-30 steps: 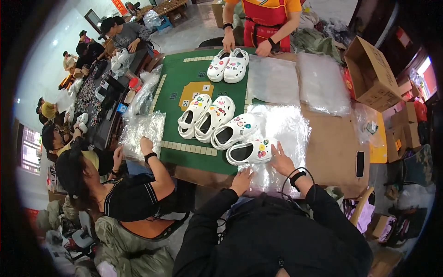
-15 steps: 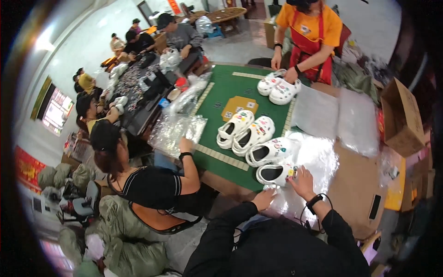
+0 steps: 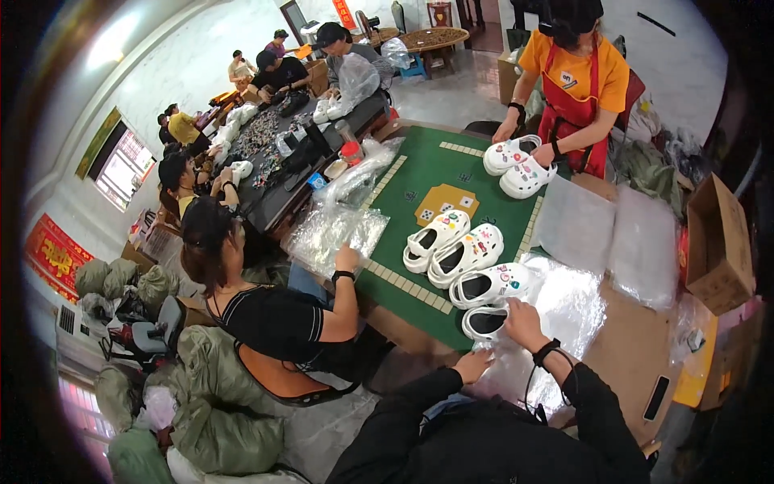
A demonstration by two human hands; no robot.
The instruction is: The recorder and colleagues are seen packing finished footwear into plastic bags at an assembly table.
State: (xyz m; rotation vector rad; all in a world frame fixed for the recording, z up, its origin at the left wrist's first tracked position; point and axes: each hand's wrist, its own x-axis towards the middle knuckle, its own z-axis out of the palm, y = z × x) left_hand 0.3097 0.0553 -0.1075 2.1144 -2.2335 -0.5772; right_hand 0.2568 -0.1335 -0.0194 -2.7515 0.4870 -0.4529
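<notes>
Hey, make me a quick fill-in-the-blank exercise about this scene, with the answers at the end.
The clog under the right hand is ____ in colour.
The tabletop mat is mostly ____ in colour.
The orange shirt is partly covered by a ____ apron.
The phone lies on the person's ____ side.

Missing words: white; green; red; right.

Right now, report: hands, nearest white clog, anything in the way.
Right hand on nearest white slip-on clog, toe end. Left hand by near edge of shiny clear plastic. Charm-decorated white clog crowding its far side.

Clogs [image 3: 484, 240] lie on the table [image 3: 626, 348], left of the phone [image 3: 657, 398]
</notes>
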